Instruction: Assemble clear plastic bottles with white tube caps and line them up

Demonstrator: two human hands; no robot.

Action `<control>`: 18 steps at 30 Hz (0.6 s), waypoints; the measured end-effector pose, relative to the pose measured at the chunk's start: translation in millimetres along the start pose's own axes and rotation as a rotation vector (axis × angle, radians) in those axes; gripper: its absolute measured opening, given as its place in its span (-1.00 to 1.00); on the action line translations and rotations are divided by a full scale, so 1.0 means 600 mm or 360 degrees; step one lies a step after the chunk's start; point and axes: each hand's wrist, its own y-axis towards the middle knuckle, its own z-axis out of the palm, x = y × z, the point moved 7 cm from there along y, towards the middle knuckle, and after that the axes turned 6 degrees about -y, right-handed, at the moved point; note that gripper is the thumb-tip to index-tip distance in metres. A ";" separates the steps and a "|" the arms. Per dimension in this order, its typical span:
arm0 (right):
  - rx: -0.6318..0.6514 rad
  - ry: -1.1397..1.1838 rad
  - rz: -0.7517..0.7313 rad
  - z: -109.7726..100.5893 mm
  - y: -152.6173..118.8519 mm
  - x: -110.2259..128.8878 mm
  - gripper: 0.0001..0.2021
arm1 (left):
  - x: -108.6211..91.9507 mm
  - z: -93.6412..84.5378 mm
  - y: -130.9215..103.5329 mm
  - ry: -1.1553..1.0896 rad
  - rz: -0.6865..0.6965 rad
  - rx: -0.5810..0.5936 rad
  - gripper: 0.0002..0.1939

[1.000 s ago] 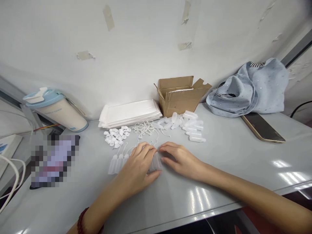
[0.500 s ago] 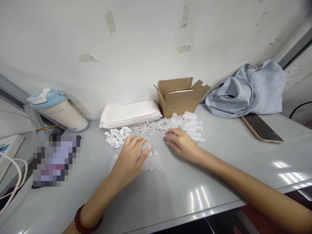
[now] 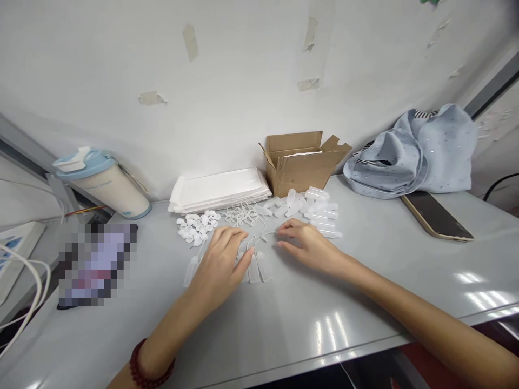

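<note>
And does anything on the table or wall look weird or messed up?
Yes, the wall has torn scraps of what looks like tape stuck on it, holding nothing up. Also, the purplish thing at the left is covered in blurry squares, so I can't tell what it is.

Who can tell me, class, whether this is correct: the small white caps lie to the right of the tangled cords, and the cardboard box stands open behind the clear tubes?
Not quite: the head view shows the white caps lying left of the tangled cords. The cardboard box does stand open behind the clear tubes.
</note>
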 end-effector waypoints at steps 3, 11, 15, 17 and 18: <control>0.0012 -0.0084 0.0043 0.009 0.001 -0.006 -0.89 | -0.002 0.001 -0.001 0.0011 0.0038 -0.0008 -0.78; -0.0100 -0.0205 0.0155 0.027 0.004 -0.025 -0.82 | -0.007 0.005 -0.002 0.0004 0.0071 -0.0005 -0.79; -0.0187 -0.0191 0.0120 0.014 0.001 -0.019 -0.80 | -0.008 0.006 -0.001 -0.0031 0.0056 0.0019 -0.78; -0.0250 -0.0174 0.0061 0.005 -0.001 -0.011 -0.78 | -0.008 0.007 -0.001 -0.0057 0.0053 0.0024 -0.77; -0.0305 -0.0160 0.0003 -0.001 -0.002 -0.005 -0.78 | -0.008 0.007 -0.001 -0.0068 0.0046 0.0026 -0.76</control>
